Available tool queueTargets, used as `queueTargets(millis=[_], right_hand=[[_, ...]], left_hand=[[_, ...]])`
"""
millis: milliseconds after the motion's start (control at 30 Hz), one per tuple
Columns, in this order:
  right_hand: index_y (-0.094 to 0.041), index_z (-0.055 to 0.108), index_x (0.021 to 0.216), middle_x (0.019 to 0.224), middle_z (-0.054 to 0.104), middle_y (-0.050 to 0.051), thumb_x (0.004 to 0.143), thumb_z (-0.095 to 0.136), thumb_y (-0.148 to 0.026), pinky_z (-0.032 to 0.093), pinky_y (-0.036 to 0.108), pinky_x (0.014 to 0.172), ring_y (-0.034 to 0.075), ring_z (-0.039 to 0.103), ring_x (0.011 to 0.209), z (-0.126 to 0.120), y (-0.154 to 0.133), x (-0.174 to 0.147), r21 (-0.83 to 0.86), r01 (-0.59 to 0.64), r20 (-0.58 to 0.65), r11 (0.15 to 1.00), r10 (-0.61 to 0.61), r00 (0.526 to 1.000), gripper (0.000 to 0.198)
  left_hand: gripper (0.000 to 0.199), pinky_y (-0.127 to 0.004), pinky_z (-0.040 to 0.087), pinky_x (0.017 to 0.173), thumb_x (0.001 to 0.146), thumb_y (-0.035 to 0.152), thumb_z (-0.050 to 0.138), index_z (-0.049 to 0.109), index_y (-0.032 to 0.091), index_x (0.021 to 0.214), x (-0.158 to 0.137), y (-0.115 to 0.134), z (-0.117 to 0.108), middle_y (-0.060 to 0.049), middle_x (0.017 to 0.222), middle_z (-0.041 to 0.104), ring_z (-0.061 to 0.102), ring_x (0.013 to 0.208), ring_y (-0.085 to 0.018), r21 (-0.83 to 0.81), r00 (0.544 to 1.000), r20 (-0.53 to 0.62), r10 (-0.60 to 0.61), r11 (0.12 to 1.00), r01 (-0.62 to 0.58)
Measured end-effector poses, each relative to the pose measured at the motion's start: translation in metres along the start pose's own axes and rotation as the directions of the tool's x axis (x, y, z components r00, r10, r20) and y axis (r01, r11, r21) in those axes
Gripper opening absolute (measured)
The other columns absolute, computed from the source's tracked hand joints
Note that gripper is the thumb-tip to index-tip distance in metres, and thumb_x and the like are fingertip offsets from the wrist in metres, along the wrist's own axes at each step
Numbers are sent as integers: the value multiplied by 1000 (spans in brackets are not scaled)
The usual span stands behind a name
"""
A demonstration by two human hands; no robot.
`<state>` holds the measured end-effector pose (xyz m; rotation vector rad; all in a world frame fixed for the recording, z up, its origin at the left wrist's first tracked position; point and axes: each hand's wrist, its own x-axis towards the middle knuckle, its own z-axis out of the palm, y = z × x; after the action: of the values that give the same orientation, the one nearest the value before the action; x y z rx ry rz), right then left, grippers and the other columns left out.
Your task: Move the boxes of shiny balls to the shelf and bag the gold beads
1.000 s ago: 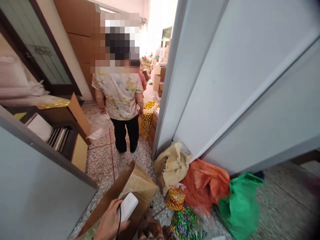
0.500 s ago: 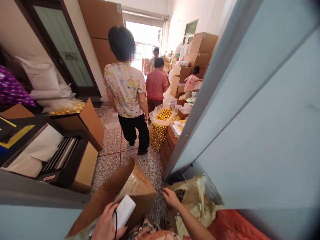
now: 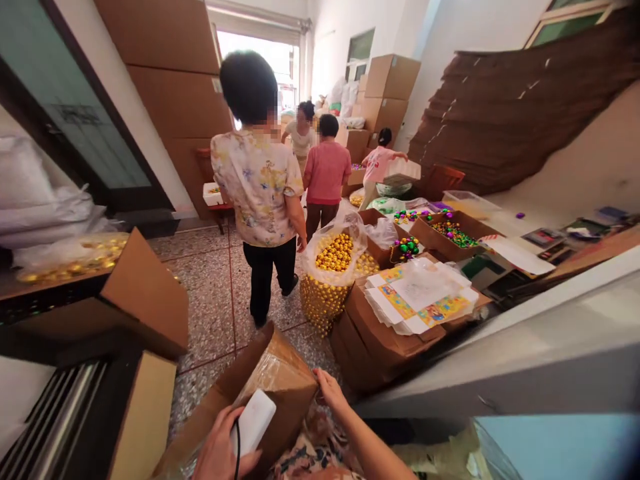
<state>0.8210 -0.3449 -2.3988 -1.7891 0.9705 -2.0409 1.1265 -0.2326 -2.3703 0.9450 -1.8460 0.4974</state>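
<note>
My left hand [image 3: 223, 443] is closed around a white power bank [image 3: 254, 421] with a black cord running down over the fingers. Beneath it lies a brown cardboard box [image 3: 287, 373], tilted in front of my body, with clear tape along its side and an open flap to the left. My right hand [image 3: 330, 392] has its fingers pressed together at the box's right corner; the fingertips are partly hidden there. Patterned cloth of my clothing shows between my forearms.
A person in a patterned shirt [image 3: 257, 180] walks ahead; several others are beyond. On the right stand a bag of gold beads [image 3: 325, 303] and cartons with a printed sheet [image 3: 423, 293]. An open carton [image 3: 145, 293] and a black case [image 3: 75, 413] line the left. A door frame [image 3: 450, 373] is close right.
I have moved forward through the doorway, so the right side of the room shows. My right hand has come onto the box's corner. The person ahead has stepped on.
</note>
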Motion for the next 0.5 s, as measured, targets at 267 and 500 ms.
queueTargets(millis=[267,500], right_hand=[[-20,68,125,128,67,8,94,37,-57,45,38,105,27,59,122,15,-75,126,18,-3,41,1000,2,999,57],[-18,64,133,134,64,9,96,42,-45,42,36,109,25,58,126,4,-172,276,-27,-40,132,999,43,990,50]], left_hand=[[62,-48,52,102,55,47,72,64,21,111,142,-25,-23,-15,123,64,63,116,-36,-14,997,-77,27,1000,-28],[62,-54,51,99,51,51,66,61,17,103,298,-13,-81,-21,114,63,64,108,-41,-53,994,-110,-9,999,3]])
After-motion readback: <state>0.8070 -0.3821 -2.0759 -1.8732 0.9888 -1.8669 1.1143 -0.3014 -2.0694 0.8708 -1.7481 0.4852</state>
